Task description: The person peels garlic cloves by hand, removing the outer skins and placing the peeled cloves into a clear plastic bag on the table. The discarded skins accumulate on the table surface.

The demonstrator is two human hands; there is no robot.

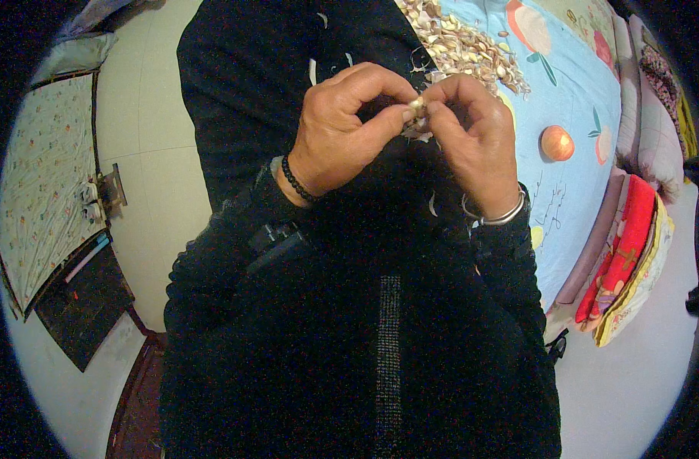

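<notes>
Between the fingertips of both hands is a small pale garlic clove point(417, 105), with papery skin hanging below it. My left hand point(340, 129), wearing a black bead bracelet point(295, 181), pinches it from the left with thumb and forefinger. From the right, the thumb and forefinger of my right hand point(478, 135) grip the same bit; a silver bangle point(505, 216) circles that wrist. Under the hands lies dark clothing over my lap, with scraps of garlic skin point(432, 203) on it. Just beyond my right hand spreads a pile of garlic cloves point(470, 49), some yellowish and bare, others in brownish skin.
The pile rests on a light blue printed sheet point(561, 103). An apple point(557, 143) sits on this sheet, right of my right hand. Folded red and yellow bedding point(622, 258) is at the far right. Across the tiled floor point(148, 109), a patterned cloth point(48, 189) covers a surface.
</notes>
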